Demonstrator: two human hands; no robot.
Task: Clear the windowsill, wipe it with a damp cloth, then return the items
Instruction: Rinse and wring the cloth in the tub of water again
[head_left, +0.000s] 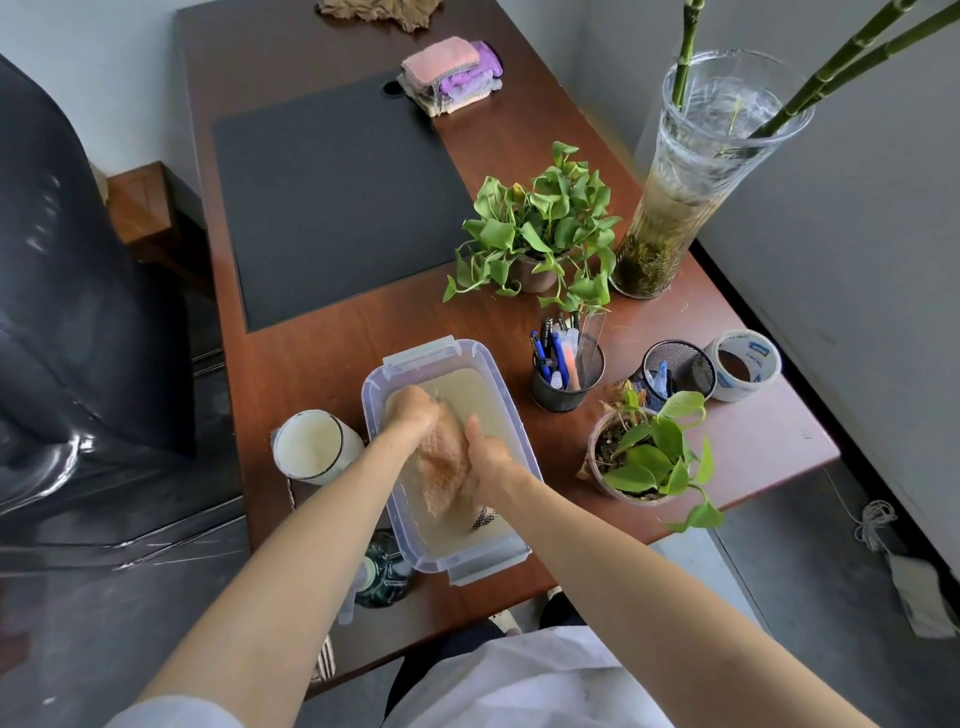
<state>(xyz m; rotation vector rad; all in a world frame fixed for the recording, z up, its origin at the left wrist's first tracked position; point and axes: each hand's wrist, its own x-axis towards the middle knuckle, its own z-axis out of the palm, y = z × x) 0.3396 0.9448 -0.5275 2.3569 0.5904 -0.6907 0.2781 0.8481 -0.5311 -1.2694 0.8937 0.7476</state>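
A clear plastic tub (496, 374) of cloudy water stands on the brown desk (322, 358) in front of me. Both my hands are in it, gripping a pink cloth (447, 470) that hangs wet between them. My left hand (413, 408) holds the cloth's far end, my right hand (485, 454) its middle. To the right stand a leafy pot plant (540, 234), a tall glass vase (691, 176) with bamboo stems, two black mesh pen cups (569, 371), a roll of tape (743, 366) and a small plant in a clear cup (644, 457).
A white-topped jar (311, 447) stands left of the tub and a glass bottle (384, 569) sits at its near corner. A dark desk mat (332, 202) covers the desk's middle. Folded cloths (452, 73) lie at the far end. A black chair (67, 291) is at left.
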